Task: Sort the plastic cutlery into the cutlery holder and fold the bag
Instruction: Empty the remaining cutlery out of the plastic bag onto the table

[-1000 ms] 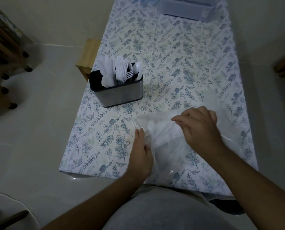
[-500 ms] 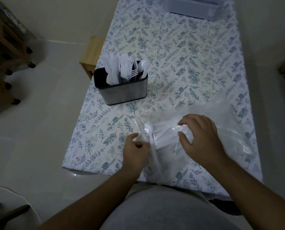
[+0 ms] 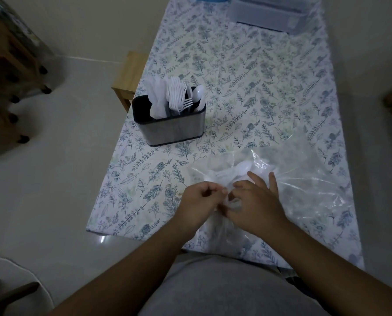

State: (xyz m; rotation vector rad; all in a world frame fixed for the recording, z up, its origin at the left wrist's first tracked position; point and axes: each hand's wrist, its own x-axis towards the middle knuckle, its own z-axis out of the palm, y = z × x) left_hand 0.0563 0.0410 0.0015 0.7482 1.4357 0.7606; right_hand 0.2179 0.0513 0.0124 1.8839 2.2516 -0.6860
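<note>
A clear plastic bag (image 3: pixel 304 190) lies crumpled at the near right of the table, with white plastic spoons (image 3: pixel 243 167) showing through it. My left hand (image 3: pixel 199 201) and my right hand (image 3: pixel 256 204) meet at the bag's near left edge, both pinching the plastic film. The metal cutlery holder (image 3: pixel 174 128) stands to the far left of my hands, apart from the bag. White knives, forks and spoons (image 3: pixel 172 96) stand upright in it.
The table (image 3: pixel 247 71) has a floral cloth. A grey plastic box (image 3: pixel 270 12) stands at its far end. A wooden stool (image 3: pixel 129 74) sits by the table's left side, and a wheeled wooden cart (image 3: pixel 10 71) stands further left.
My hands have come together at the bag's near left edge; the right hand left the top of the bag and moved towards me. The bag has spread out to the right.
</note>
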